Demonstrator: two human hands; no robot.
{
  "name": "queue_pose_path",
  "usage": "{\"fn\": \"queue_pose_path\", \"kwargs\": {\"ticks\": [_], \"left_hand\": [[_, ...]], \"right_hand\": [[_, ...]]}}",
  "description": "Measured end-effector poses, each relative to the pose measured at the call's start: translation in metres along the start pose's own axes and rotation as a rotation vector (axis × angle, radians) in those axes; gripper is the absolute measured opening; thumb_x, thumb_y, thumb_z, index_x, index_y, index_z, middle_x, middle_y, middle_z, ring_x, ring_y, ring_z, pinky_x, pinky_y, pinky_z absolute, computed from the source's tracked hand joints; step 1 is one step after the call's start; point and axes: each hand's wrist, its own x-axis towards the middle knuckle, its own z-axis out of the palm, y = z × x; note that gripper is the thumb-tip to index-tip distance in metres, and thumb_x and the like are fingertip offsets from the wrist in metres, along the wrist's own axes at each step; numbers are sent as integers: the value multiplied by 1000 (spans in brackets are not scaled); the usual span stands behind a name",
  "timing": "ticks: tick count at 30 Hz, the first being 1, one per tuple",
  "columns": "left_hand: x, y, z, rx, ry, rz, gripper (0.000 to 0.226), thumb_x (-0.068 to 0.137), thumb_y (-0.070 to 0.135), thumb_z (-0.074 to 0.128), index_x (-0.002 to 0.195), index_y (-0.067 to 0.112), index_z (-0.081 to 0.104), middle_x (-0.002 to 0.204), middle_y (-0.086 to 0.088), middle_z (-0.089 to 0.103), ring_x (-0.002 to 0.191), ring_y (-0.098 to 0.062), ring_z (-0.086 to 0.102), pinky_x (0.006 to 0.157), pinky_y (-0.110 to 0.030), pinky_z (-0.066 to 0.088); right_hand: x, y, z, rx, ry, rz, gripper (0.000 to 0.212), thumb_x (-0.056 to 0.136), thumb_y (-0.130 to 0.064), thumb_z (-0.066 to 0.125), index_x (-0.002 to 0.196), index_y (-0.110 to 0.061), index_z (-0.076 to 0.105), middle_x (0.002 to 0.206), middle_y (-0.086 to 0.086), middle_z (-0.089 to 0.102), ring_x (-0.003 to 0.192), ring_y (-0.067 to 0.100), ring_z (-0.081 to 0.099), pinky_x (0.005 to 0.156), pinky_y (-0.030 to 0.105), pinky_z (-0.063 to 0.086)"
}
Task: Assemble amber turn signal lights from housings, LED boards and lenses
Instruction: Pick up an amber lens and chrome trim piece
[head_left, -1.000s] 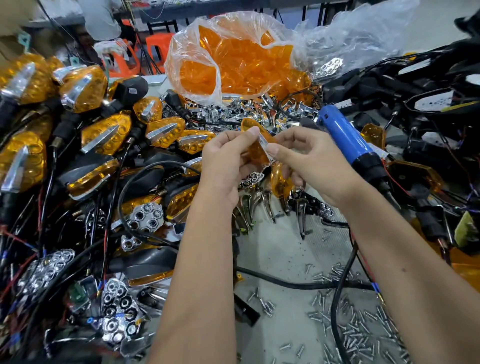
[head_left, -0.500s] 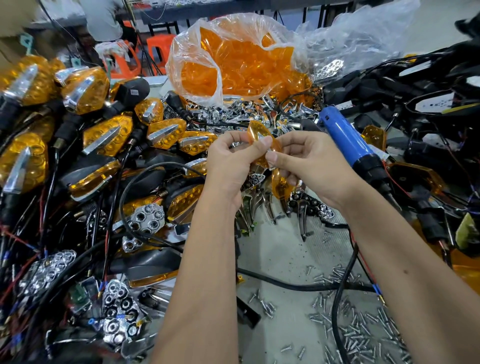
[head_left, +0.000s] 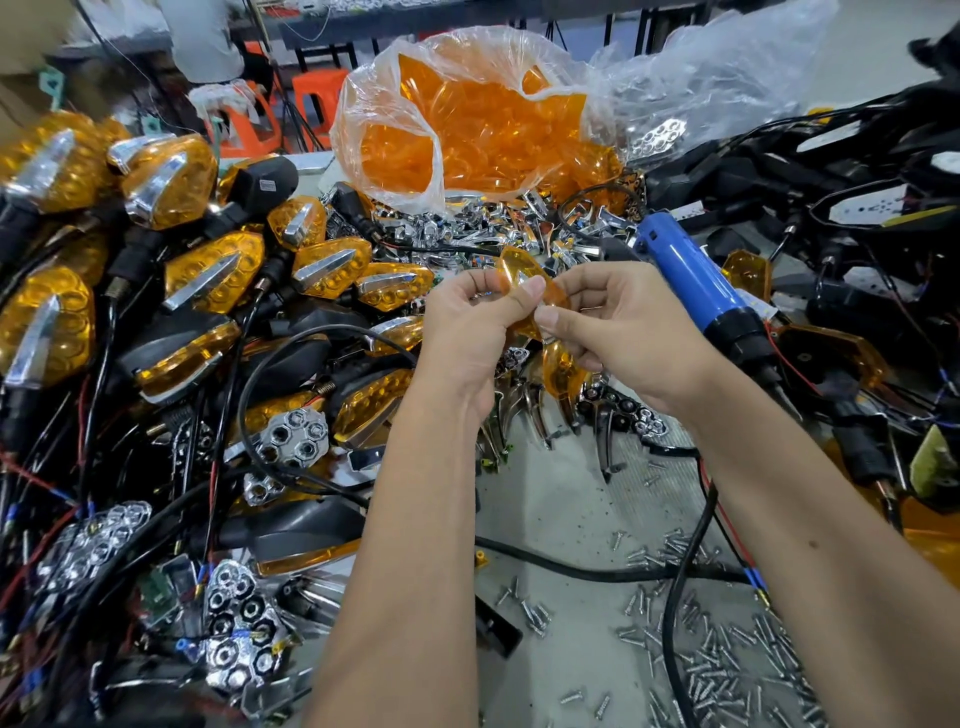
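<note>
Both hands meet over the middle of the bench on one amber lens (head_left: 519, 275). My left hand (head_left: 467, 327) pinches its left edge between thumb and fingers. My right hand (head_left: 618, 332) pinches the lens's right and lower edge with curled fingers. Most of the lens is hidden behind my thumbs. A second amber lens (head_left: 558, 371) lies on the chrome parts just below my right hand. A clear bag of amber lenses (head_left: 467, 119) stands behind. Finished amber turn signals (head_left: 213, 273) are piled at the left.
A blue electric screwdriver (head_left: 696, 280) lies right of my hands, its black cord (head_left: 675, 597) running down across loose screws (head_left: 727, 654). Chrome reflectors (head_left: 291, 441) and wires lie left. Black housings with wires (head_left: 857, 208) fill the right. Chrome trim pieces (head_left: 467, 228) heap before the bag.
The lens has turned in my fingers and sits slightly higher. The chrome strip seen against it a second ago is no longer visible. My hands stayed in about the same place.
</note>
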Motion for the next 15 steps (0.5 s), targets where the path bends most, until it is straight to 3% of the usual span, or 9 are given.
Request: {"fn": "queue_pose_path", "kwargs": {"ticks": [4, 7, 15], "left_hand": [[0, 2, 1, -5, 11, 6, 19, 88, 5, 77, 88, 9, 59, 74, -4, 73, 70, -20, 67, 79, -40, 55], [0, 4, 1, -22, 25, 28, 22, 89, 3, 76, 83, 11, 57, 71, -2, 72, 63, -18, 66, 71, -38, 57], [-2, 7, 5, 30, 33, 43, 19, 89, 8, 78, 83, 12, 60, 81, -9, 70, 72, -20, 63, 74, -36, 53]], "right_hand": [[0, -2, 2, 10, 15, -6, 15, 93, -8, 75, 102, 3, 69, 76, 15, 62, 53, 12, 52, 44, 22, 42], [-1, -3, 3, 67, -11, 10, 10, 94, -7, 74, 102, -2, 70, 75, 7, 64, 55, 11, 51, 45, 21, 42], [0, -4, 2, 71, 23, -21, 12, 89, -1, 77, 100, -3, 71, 73, -1, 70, 54, 4, 58, 49, 13, 44]]}}
